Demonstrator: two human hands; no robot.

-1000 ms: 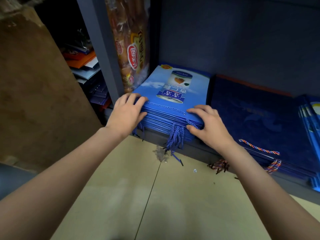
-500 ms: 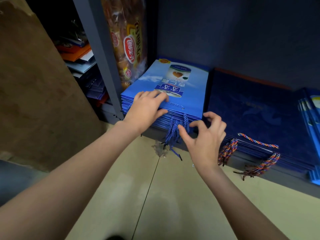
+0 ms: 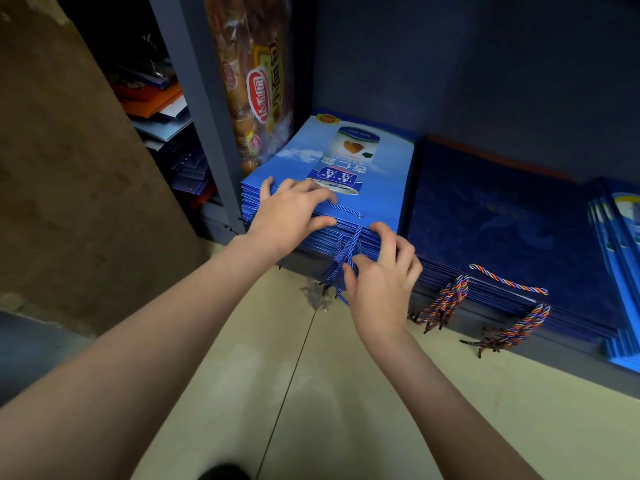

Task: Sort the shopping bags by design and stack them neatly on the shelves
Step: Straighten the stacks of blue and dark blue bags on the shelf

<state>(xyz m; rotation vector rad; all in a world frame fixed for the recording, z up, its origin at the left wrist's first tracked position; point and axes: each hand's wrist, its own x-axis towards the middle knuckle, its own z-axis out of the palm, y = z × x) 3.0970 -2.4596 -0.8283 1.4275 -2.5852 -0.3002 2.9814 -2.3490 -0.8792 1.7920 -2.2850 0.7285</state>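
A stack of light blue shopping bags [image 3: 377, 174] printed with a can lies flat on the low shelf, its blue cord handles [image 3: 341, 258] hanging over the front edge. My left hand [image 3: 294, 216] rests flat on the stack's front left corner. My right hand [image 3: 381, 271] is at the stack's front edge, its fingers curled round the hanging blue cords. To the right lies a stack of dark navy bags [image 3: 512, 233] with multicoloured rope handles [image 3: 446, 299]. More light blue bags [image 3: 623, 265] lean at the far right.
A grey shelf upright [image 3: 204, 109] stands left of the stack, with a brown printed bag [image 3: 256, 81] upright behind it. Mixed orange and blue bags [image 3: 162, 112] fill the left bay. A brown wall [image 3: 69, 188] is at left; beige tiled floor [image 3: 311, 393] lies below.
My left hand has stayed on the stack's front left. My right hand came off the top right corner, dropped to the front edge and closed on the hanging blue cords.
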